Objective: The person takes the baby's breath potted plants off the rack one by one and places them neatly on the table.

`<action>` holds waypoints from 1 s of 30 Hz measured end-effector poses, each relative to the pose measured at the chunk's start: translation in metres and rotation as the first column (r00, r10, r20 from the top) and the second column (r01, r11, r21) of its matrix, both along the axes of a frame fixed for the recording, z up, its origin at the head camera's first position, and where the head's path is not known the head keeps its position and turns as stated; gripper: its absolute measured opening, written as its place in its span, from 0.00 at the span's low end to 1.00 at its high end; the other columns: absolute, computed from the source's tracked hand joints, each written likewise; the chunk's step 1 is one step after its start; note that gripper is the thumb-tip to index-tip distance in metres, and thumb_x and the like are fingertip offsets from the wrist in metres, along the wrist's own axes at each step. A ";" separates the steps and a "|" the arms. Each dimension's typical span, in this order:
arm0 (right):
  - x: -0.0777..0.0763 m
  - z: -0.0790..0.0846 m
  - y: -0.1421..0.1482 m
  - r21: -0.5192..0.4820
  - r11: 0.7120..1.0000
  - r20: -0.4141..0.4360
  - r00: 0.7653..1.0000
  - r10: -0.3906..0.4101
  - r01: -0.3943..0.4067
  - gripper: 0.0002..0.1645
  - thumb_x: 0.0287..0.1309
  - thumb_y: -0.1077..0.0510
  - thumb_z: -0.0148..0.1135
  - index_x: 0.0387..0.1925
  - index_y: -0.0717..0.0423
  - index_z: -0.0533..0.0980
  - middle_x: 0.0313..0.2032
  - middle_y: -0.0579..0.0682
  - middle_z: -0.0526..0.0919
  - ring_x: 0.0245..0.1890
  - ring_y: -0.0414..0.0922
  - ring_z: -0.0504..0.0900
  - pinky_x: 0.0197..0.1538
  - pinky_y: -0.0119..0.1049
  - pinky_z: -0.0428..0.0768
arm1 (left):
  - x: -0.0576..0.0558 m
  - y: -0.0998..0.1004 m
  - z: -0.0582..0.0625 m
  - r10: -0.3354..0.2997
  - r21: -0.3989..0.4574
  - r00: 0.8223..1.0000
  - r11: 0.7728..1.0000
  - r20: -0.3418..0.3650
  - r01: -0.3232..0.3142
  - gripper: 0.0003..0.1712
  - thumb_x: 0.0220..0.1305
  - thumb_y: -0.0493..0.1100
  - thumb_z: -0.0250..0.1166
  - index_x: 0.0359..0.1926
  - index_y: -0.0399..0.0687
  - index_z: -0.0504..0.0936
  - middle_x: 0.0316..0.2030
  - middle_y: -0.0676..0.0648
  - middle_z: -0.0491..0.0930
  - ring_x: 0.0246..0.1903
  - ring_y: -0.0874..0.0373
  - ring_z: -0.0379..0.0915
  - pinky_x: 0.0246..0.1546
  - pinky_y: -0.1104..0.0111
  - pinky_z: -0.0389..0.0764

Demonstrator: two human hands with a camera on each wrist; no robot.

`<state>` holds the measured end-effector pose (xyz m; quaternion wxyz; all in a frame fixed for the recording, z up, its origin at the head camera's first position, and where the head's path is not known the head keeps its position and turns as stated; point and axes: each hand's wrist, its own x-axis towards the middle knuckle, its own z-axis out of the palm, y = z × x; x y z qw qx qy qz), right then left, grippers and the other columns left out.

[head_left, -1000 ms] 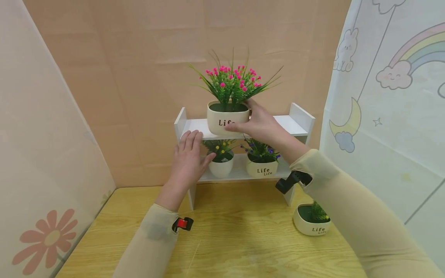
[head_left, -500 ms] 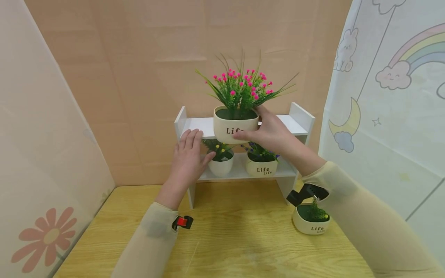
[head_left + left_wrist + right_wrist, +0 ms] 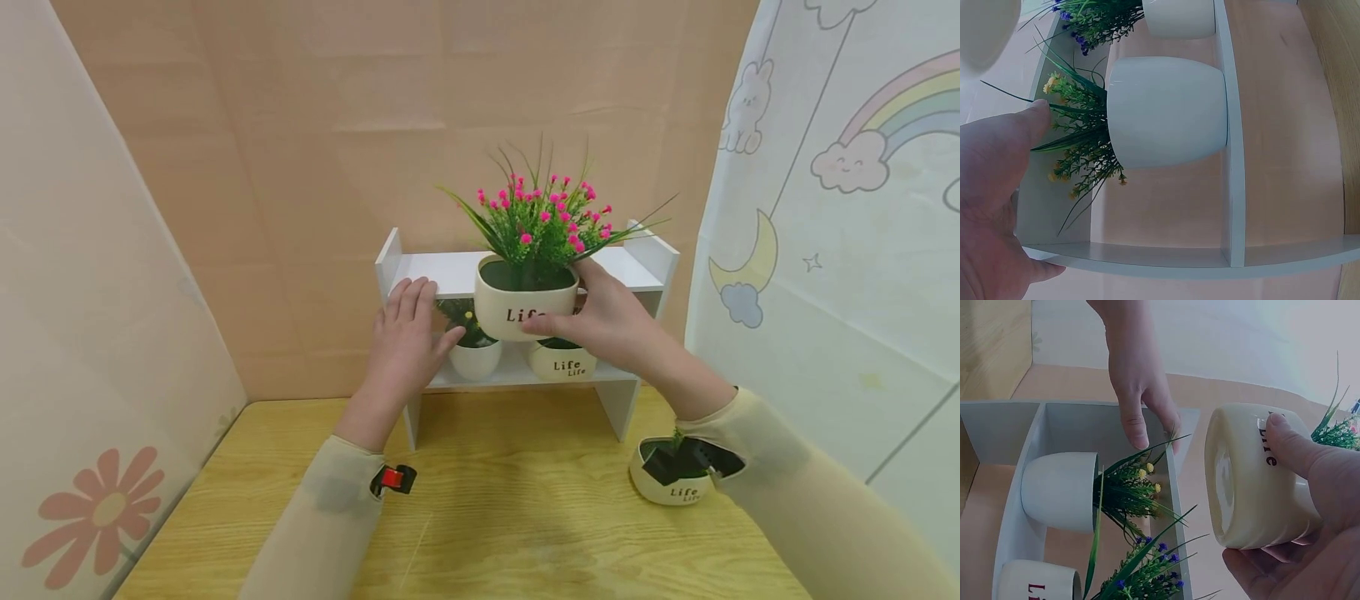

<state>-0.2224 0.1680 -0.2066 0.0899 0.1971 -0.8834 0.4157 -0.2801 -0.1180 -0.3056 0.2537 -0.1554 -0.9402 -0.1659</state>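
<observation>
My right hand [image 3: 618, 325] holds a cream oval flowerpot [image 3: 498, 312] marked "Life", thumb across its front and fingers behind. Pink artificial flowers and long grass blades [image 3: 547, 221] rise from it. It hangs upright in front of the white two-tier shelf [image 3: 442, 268], overlapping the upper board's front edge. My left hand [image 3: 401, 346] rests at the shelf's upper left corner, fingers over the board and thumb spread to the front. On the lower tier stand a white pot [image 3: 1166, 112] with yellow flowers and a cream "Life" pot [image 3: 566, 367] with purple flowers, partly hidden in the head view.
Another cream "Life" pot [image 3: 648, 483] stands on the wooden table [image 3: 510, 517] right of the shelf, partly covered by my right wrist strap [image 3: 693, 460]. A peach cloth [image 3: 300, 208] hangs behind, with pale printed sheets at both sides.
The pink-flowered pot in my right hand has come off the upper board, moving down, rightward and toward me. My left hand has stayed at the shelf corner.
</observation>
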 end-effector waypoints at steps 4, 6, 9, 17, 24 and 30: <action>0.010 -0.005 0.005 0.031 1.000 -0.010 1.000 -0.005 0.006 0.57 0.57 0.37 0.86 0.80 0.45 0.65 0.66 0.48 0.80 0.61 0.57 0.85 0.60 0.56 0.84 | 0.000 0.000 0.000 -0.003 -0.001 1.000 1.000 -0.006 0.003 0.49 0.80 0.64 0.66 0.84 0.44 0.56 0.83 0.39 0.57 0.85 0.40 0.41 0.80 0.37 0.55; 0.015 -0.008 0.007 0.047 0.999 -0.013 1.000 -0.012 0.013 0.57 0.57 0.36 0.86 0.79 0.45 0.66 0.65 0.48 0.81 0.60 0.57 0.85 0.59 0.56 0.84 | 0.000 0.001 0.000 -0.005 0.000 1.000 1.000 -0.009 0.005 0.48 0.80 0.63 0.67 0.84 0.44 0.56 0.83 0.39 0.57 0.85 0.40 0.42 0.79 0.36 0.55; 0.023 -0.013 0.010 0.087 0.995 0.000 0.999 -0.051 0.051 0.57 0.55 0.32 0.86 0.77 0.48 0.67 0.65 0.49 0.80 0.62 0.57 0.83 0.59 0.57 0.83 | 0.000 0.001 0.000 -0.006 0.004 1.000 1.000 -0.015 0.006 0.48 0.79 0.63 0.67 0.84 0.44 0.57 0.82 0.39 0.58 0.85 0.40 0.42 0.79 0.35 0.56; 0.037 -0.029 0.014 0.091 0.993 0.033 0.996 -0.080 0.077 0.60 0.53 0.33 0.87 0.77 0.52 0.67 0.65 0.52 0.83 0.66 0.61 0.82 0.61 0.62 0.82 | 0.000 0.000 -0.001 -0.007 0.012 1.000 1.000 -0.020 0.008 0.48 0.79 0.62 0.68 0.83 0.44 0.57 0.82 0.39 0.58 0.85 0.39 0.43 0.79 0.35 0.55; 0.045 -0.046 0.018 0.076 0.994 0.009 0.997 -0.073 0.072 0.54 0.53 0.38 0.89 0.73 0.52 0.72 0.62 0.53 0.85 0.64 0.63 0.84 0.59 0.63 0.83 | -0.001 0.000 0.000 -0.007 0.015 0.999 1.000 -0.039 0.008 0.47 0.79 0.62 0.68 0.82 0.43 0.59 0.81 0.39 0.59 0.84 0.39 0.44 0.78 0.35 0.57; 0.048 -0.061 0.022 -0.012 1.000 0.006 1.000 0.017 -0.017 0.45 0.55 0.46 0.89 0.70 0.53 0.77 0.61 0.50 0.88 0.64 0.60 0.84 0.61 0.62 0.83 | -0.001 0.000 0.001 -0.011 0.007 0.999 1.000 -0.035 0.011 0.48 0.79 0.62 0.68 0.83 0.43 0.58 0.82 0.39 0.58 0.84 0.39 0.43 0.78 0.36 0.57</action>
